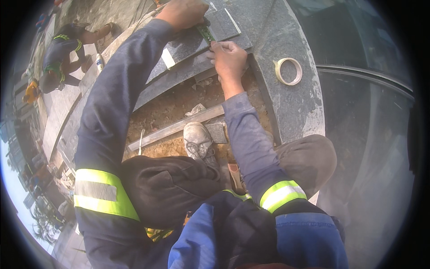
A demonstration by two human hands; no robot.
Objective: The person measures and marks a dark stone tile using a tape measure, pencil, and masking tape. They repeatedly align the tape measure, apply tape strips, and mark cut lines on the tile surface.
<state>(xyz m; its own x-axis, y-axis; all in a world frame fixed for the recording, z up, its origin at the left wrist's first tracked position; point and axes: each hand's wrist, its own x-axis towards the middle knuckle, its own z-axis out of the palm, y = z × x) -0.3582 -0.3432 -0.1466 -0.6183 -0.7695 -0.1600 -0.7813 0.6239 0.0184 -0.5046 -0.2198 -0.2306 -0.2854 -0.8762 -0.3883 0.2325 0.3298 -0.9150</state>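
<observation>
Granite slab is being steadied flat under right hand fingers while left hand, fingers closed, is gripping a green tool; firm downward pressure seems wise.

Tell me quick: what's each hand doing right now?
Left hand: closed around a small green tool on the dark stone slab.
Right hand: holding nothing, fingers pressed flat on the slab edge.

Two hands are at work: the left hand and the right hand. Between them is one small green tool. One roll of tape lies on the grey stone curb. One dark stone slab is under the hands. One dusty shoe and one long pale batten rest on the sandy ground. One other person crouches at upper left.
</observation>
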